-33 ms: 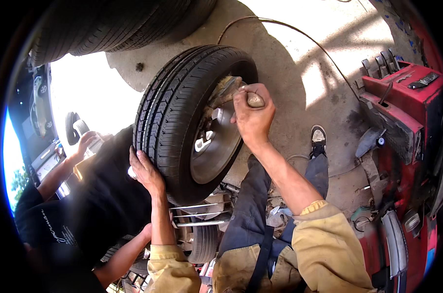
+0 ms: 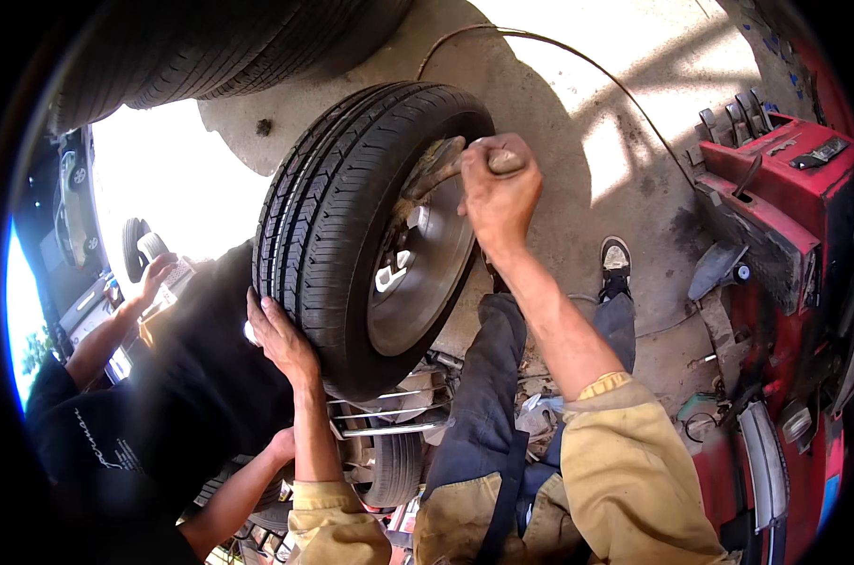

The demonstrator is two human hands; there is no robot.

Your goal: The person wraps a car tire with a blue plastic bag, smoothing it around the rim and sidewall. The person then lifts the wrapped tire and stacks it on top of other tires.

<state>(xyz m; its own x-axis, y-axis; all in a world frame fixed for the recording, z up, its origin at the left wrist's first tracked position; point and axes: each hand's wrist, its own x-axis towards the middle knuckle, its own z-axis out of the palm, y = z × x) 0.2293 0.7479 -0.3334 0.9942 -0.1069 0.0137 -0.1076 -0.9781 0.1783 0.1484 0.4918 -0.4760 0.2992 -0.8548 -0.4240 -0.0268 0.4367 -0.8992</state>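
A black car tire (image 2: 328, 188) stands tilted in front of me, with a grey metal wheel rim (image 2: 418, 301) inside it. My right hand (image 2: 502, 193) is closed round the wooden handle of a worn brush (image 2: 439, 171). Its bristle end is at the upper inner edge of the tire, beside the rim, and the fist partly covers the handle. On the tire's left side my left hand (image 2: 284, 341) lies against the tread, fingers stretched out.
A co-worker in a black shirt (image 2: 210, 358) is close on my left. Stacked tires (image 2: 248, 56) stand at the upper left. A red machine with pedals (image 2: 775, 179) is on the right. A hose (image 2: 587, 71) curves over the concrete floor. Below the tire are metal bars (image 2: 389, 414).
My right hand has shifted slightly up and to the right with the brush, and its wrist has turned a little. My left hand stays on the tire. The co-worker's far hand has moved slightly.
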